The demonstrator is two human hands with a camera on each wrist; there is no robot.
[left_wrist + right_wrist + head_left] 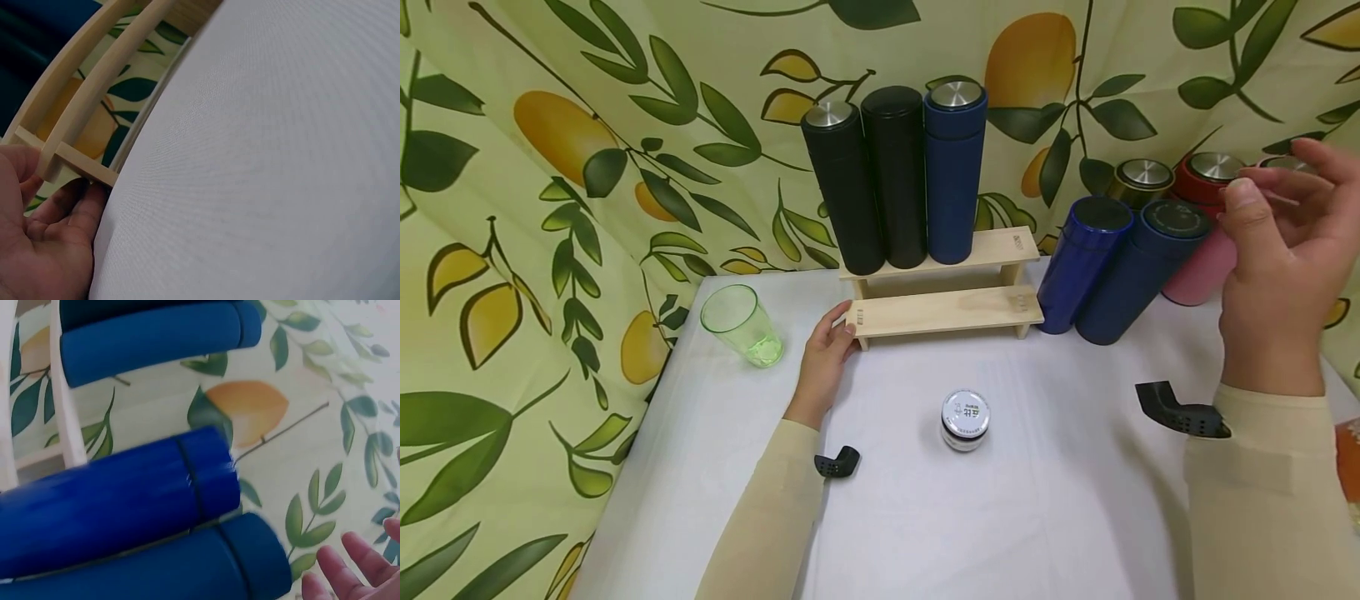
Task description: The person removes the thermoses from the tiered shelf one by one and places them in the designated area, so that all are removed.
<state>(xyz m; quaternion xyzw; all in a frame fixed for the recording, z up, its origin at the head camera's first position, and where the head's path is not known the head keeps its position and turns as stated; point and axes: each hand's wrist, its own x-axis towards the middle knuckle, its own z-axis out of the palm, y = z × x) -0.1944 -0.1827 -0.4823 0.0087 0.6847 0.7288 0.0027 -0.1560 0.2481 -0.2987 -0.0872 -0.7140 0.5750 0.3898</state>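
Observation:
My left hand [826, 362] grips the left end of a two-step wooden display rack [943, 311]. Its thumb lies on the lower step, and the other fingers reach around the end by the rack's leg in the left wrist view. On the upper step stand two black thermos bottles [844, 192] and a blue thermos bottle [955, 179]. My right hand [1288, 267] is raised at the right with loosely bent fingers, holding nothing. Nearest to it are a dark blue thermos [1138, 275], a shiny blue thermos [125, 500] and a red-topped thermos [1206, 177].
A green-tinted glass [741, 325] stands left of the rack. In front of the rack sits a small lidded jar [966, 419]. Behind the blue bottles are a gold thermos [1138, 183] and a pink one [1198, 267]. A leaf-and-fruit patterned curtain hangs behind the white-covered table [887, 533].

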